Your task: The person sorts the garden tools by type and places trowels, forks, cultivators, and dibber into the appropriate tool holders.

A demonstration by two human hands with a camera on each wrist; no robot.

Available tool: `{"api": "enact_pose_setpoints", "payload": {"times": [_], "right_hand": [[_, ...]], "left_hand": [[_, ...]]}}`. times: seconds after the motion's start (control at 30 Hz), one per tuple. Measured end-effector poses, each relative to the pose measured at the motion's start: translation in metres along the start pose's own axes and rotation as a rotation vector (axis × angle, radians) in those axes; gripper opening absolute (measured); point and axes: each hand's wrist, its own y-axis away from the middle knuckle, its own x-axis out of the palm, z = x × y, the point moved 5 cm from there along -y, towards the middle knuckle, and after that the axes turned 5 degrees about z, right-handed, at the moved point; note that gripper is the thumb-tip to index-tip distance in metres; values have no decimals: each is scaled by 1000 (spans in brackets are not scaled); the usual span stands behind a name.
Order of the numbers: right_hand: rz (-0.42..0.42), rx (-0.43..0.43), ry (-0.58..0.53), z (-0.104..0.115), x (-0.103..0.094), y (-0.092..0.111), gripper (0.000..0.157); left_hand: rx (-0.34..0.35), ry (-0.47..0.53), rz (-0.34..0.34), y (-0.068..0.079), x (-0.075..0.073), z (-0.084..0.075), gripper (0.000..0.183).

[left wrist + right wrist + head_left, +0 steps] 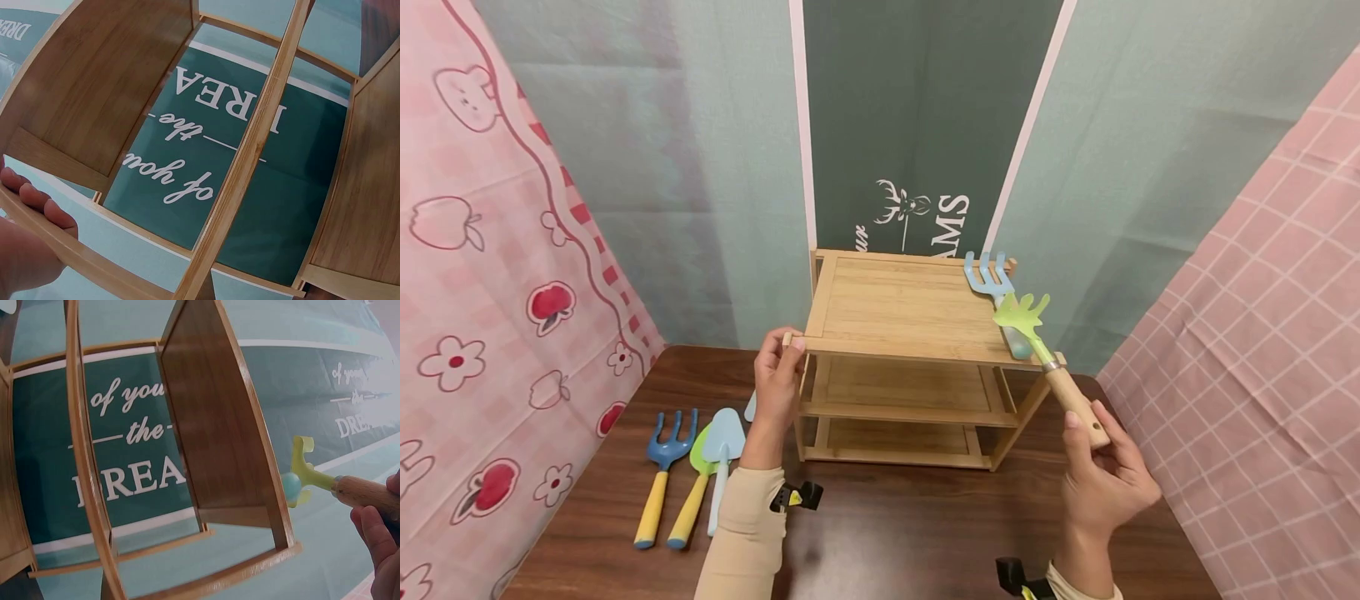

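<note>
A three-tier wooden shelf rack (910,304) stands on the table. My left hand (777,367) grips its front left corner post at the top, and in the left wrist view the fingers (59,215) curl round the frame. With my right hand (1108,467) I pinch the wooden handle of a green hand rake (1022,312), its prongs over the top shelf's right end. A light blue hand fork (988,275) lies on that end, partly hidden behind the green rake. In the right wrist view a rounded pale blue end (291,487) shows beside the green prongs.
Left on the brown table (910,533) lie a blue fork (670,450) with a yellow handle, a green trowel (688,508) partly covered, and a light blue trowel (725,433). Another light blue piece (750,407) peeks out behind my left wrist. Curtains (722,167) hang close behind the rack.
</note>
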Motion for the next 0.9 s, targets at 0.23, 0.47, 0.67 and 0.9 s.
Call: {"api": "enact_pose_setpoints", "payload": {"times": [0.23,0.47,0.67,0.9], "right_hand": [[77,18,87,4,26,-3,26],[117,59,166,1,40,-4,23],[155,76,195,-12,45,-4,24],[198,67,275,-33,49,-1,24]], "left_hand": [[0,-11,-8,1,-1,1,9],[-4,-8,-2,1,0,1,11],[-11,0,5,0,1,1,5],[-20,-3,-2,0,-1,-2,6]]}}
